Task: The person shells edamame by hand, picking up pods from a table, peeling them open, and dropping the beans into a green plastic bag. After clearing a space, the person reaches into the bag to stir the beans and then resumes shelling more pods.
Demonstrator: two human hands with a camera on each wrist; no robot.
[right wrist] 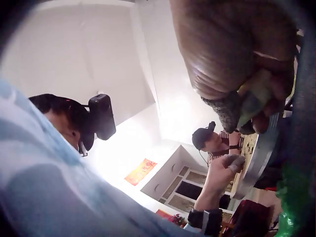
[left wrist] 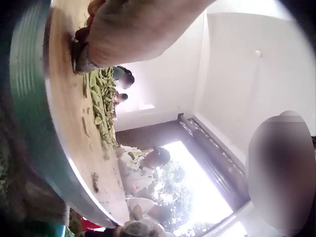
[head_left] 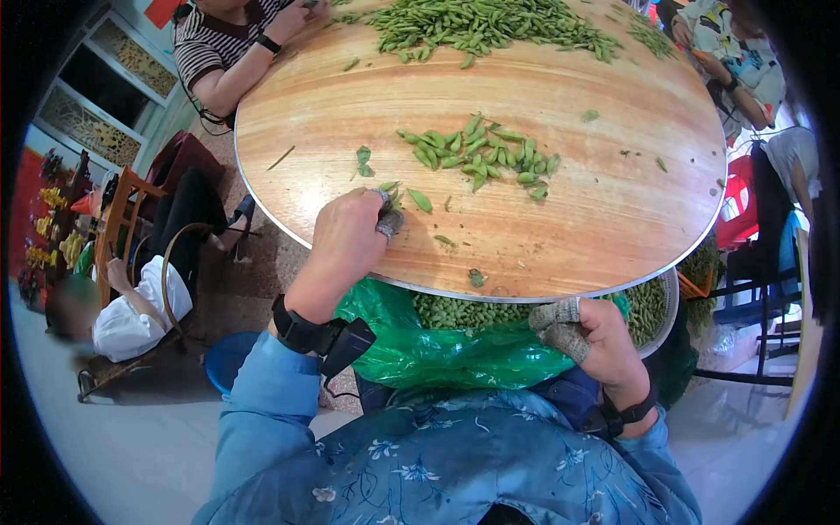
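Over the near left of the round wooden table (head_left: 350, 114), my left hand (head_left: 346, 232) has its wrapped fingertips curled at a green soybean pod (head_left: 390, 186). Another pod (head_left: 420, 201) lies just right of those fingers. My right hand (head_left: 604, 341) is below the table's near edge, over a green plastic bag (head_left: 455, 354). Its thumb and fingers, in grey knitted covers, are bent together; a pale green pod (right wrist: 254, 96) shows between them in the right wrist view. A small heap of pods (head_left: 481, 153) lies ahead of both hands.
A large pile of pods (head_left: 490, 26) covers the far side. Small green beans (head_left: 472, 313) fill the bag under the edge, beside a white basket (head_left: 672, 306) of them. Other people sit around the table. A blue basin (head_left: 229, 363) stands on the floor at left.
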